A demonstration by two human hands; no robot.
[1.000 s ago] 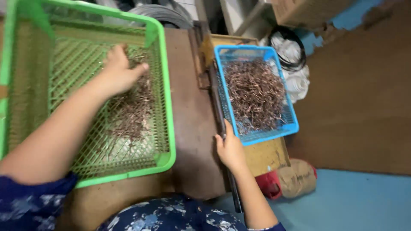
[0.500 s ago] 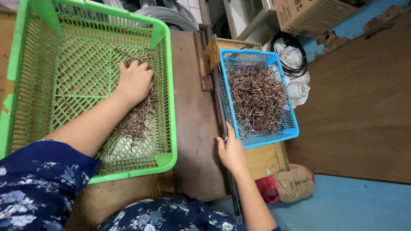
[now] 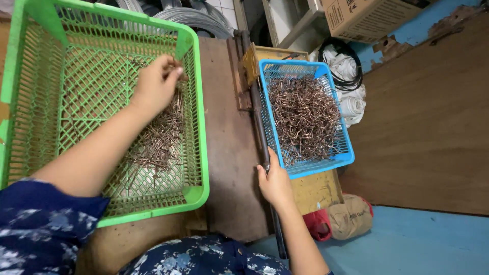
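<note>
Left hand (image 3: 155, 84) picks copper pins (image 3: 160, 135) (green basket (image 3: 196, 127)); right hand (image 3: 275, 183) grips lever (image 3: 260, 127).

The big basket (image 3: 196, 127) on the left is bright green plastic with an open lattice pattern in its walls and floor. The short wire pieces (image 3: 160, 137) lying in it are coppery brown. The smaller basket (image 3: 346, 153) on the right is sky blue, also latticed, and its tangled wire hooks (image 3: 304, 114) are a darker reddish copper. The tabletop (image 3: 229, 153) between them is dull dark brown wood. The sleeve (image 3: 35, 229) is navy with a pale blue-grey flower print. The floor (image 3: 433, 244) at near right is light blue, beside brown wooden boards (image 3: 433, 117).
</note>
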